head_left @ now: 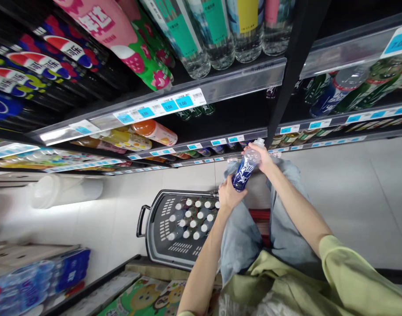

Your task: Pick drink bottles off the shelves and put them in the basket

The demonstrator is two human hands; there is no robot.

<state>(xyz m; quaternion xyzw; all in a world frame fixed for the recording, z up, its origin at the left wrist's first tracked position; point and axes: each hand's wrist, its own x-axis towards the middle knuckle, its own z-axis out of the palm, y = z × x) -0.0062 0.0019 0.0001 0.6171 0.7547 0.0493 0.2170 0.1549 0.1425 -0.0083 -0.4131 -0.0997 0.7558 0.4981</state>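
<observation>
Between my two hands I hold a clear plastic drink bottle (243,172) with a dark blue label, tilted over my knees. Around its lower end the fingers of my left hand (229,193) are closed. My right hand (260,154) grips it near the neck, just below the white cap. To the left of my legs a grey shopping basket (150,228) stands on the floor, with several white-capped bottles (192,219) upright inside it. The lower shelf (227,140) edge with its price tags is just beyond the held bottle.
Upper shelves hold cola bottles (52,61), pink bottles (121,39) and clear water bottles (217,35). Right of a dark upright post (281,96) are more bottles (339,90). A white bucket (65,191) lies toward the left, and packs of bottled water (39,278) sit at lower left.
</observation>
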